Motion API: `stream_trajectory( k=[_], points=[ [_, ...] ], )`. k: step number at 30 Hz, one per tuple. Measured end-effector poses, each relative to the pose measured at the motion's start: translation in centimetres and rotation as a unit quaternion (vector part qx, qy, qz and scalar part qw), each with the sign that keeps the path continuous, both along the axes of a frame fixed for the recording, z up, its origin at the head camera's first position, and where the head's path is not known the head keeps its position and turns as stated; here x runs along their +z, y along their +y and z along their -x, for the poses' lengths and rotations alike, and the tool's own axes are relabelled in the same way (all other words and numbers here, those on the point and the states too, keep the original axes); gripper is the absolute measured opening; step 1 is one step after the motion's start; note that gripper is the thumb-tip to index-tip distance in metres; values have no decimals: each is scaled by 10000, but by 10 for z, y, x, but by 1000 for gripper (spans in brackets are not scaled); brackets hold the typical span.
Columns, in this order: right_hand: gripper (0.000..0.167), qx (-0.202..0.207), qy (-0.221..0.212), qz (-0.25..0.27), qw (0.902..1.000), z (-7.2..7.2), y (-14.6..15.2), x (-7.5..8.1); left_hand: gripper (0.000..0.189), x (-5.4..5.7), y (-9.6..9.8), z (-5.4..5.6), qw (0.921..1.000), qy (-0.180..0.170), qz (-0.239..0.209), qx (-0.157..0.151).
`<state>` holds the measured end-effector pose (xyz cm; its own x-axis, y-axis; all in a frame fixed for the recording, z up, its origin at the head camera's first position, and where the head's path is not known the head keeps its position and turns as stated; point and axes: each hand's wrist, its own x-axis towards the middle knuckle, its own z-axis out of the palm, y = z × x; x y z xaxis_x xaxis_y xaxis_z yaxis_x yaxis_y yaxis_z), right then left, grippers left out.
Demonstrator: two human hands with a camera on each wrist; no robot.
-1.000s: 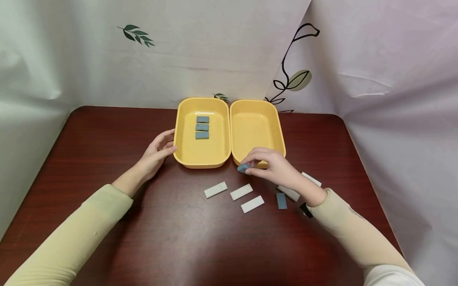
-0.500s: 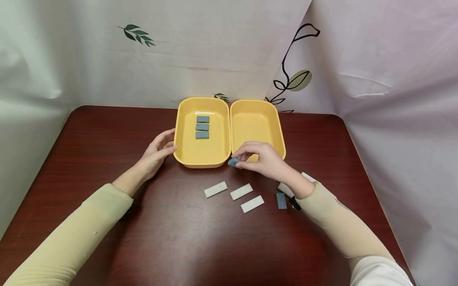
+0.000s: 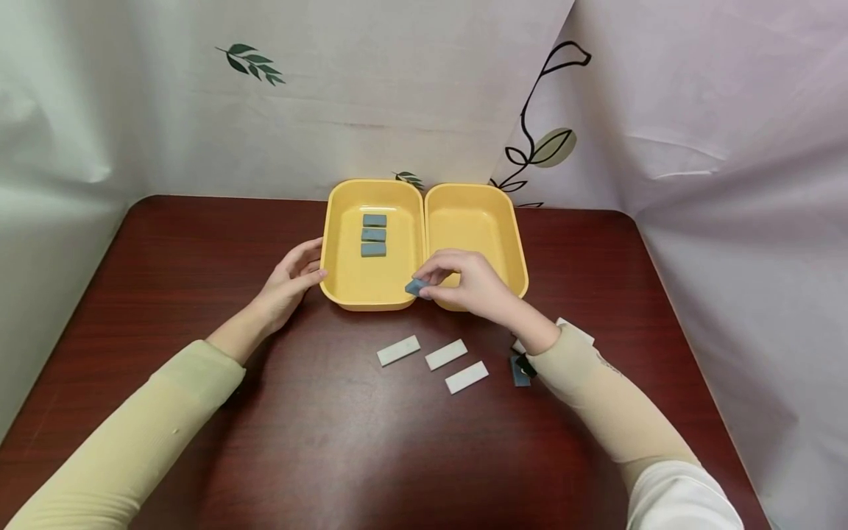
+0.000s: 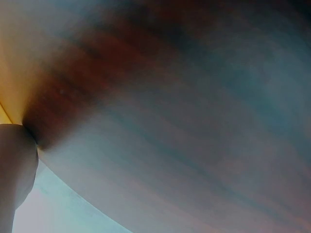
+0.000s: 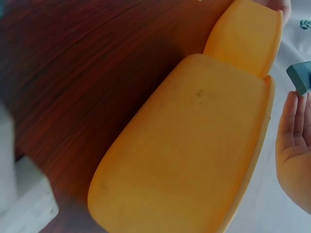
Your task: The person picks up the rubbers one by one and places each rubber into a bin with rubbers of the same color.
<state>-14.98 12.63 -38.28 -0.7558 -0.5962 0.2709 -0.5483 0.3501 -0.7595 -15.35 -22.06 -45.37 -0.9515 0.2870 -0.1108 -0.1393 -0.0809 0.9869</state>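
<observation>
My right hand [image 3: 467,283] pinches a small blue-grey rectangular block [image 3: 414,287] between thumb and fingertips, above the near corner where the two trays meet. In the right wrist view the same block [image 5: 299,77] sticks out past the fingertips. My left hand [image 3: 285,287] touches the outer left side of the left yellow tray [image 3: 326,254], its thumb tip at the rim; part of its fingers is hidden. Three blue-grey blocks [image 3: 374,235] lie in a column inside that tray. Beside it stands the right yellow tray [image 3: 510,213], partly covered by my right hand.
In front of the trays lie three white strips [image 3: 446,355] on the dark red wooden table [image 3: 318,434]. Under my right forearm another blue-grey block [image 3: 520,374] and more white strips [image 3: 575,330] are partly hidden. A pale curtain [image 3: 344,88] hangs behind the table.
My right hand has moved left and away from me with the block, from in front of the right tray to the left tray's near corner. The left hand has stayed put.
</observation>
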Motion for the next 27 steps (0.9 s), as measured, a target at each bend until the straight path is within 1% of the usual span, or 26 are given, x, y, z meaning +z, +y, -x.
stream_trajectory(
  k=[5, 9, 23, 27],
  points=[
    [17, 9, 152, 76, 9999, 4, -7, -1, 62, -1, 0, 0, 10000, 7, 2, -4],
    [16, 20, 190, 87, 9998, 7, -12, -2, 62, -1, 0, 0, 10000, 27, -24, -2],
    [15, 27, 64, 28, 10000, 20, -30, 0, 61, -1, -1, 0, 10000, 35, -48, -24],
    [15, 21, 90, -2, 10000, 24, -35, -2, 61, -1, 0, 1, 10000, 41, -68, -23]
  ],
)
